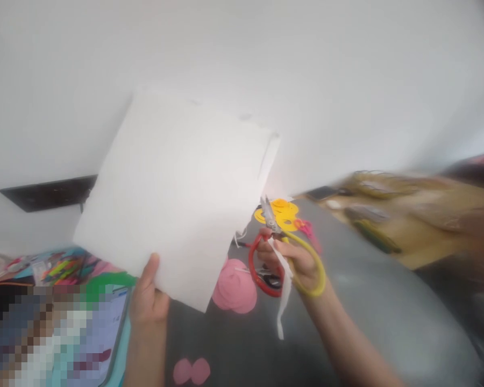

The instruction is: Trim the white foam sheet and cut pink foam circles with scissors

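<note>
My left hand (147, 295) pinches the lower edge of a large white sheet (173, 193), thumb on top, and holds it up tilted in front of me. My right hand (296, 258) grips scissors (278, 247) with a red loop and a yellow loop; the short metal blades point up toward the sheet's right edge. A narrow white strip (283, 293) dangles from that hand. A partly cut flap hangs at the sheet's upper right corner.
Pink paper cut-outs (234, 287) and yellow ones (280, 214) lie on the grey table (367, 312). Two small pink pieces (191, 371) sit near the front edge. A tablet and colourful craft scraps (64, 269) lie at the left; a blurred wooden surface (419, 215) with tools is at the right.
</note>
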`<state>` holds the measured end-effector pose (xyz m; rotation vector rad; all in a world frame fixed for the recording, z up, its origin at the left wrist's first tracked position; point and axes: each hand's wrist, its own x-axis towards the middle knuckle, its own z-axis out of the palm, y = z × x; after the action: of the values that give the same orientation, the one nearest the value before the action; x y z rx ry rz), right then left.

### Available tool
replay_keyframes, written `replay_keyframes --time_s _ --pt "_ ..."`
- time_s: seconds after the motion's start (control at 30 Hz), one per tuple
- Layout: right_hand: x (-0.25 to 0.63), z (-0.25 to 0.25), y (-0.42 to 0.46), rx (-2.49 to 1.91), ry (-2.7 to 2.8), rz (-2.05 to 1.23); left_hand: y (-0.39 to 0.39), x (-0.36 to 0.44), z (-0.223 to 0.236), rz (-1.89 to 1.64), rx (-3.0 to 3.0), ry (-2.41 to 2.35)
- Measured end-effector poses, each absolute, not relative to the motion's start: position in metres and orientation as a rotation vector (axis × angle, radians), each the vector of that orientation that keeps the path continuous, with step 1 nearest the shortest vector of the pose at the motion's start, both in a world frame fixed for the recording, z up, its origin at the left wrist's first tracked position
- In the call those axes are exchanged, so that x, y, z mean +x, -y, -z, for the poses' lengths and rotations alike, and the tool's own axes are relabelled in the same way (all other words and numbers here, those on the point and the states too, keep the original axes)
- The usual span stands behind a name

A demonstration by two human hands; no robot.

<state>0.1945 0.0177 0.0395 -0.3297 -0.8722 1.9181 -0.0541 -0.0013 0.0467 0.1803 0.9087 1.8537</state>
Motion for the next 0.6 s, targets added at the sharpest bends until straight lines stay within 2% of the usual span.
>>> replay_keyframes --time_s 0.13,0.27,0.4,0.6 --pt "0.211 -0.035 -0.009 -0.606 0.998 -1.727 0.004 -0.05 -0.05 -1.818 0.121 -0.895" --pt "0.223 -0.026 0.003 -0.986 1.223 -1.401 0.007 -0.036 -0.049 -1.784 0.094 -0.874" --pt "0.207 -0.023 0.017 -1.173 1.18 -1.101 0.011 -0.018 -0.048 -1.818 0.141 -0.825" --pt "0.178 -0.014 0.027 -0.905 1.37 -1.269 0.02 0.005 -0.038 -1.779 0.318 -0.78"
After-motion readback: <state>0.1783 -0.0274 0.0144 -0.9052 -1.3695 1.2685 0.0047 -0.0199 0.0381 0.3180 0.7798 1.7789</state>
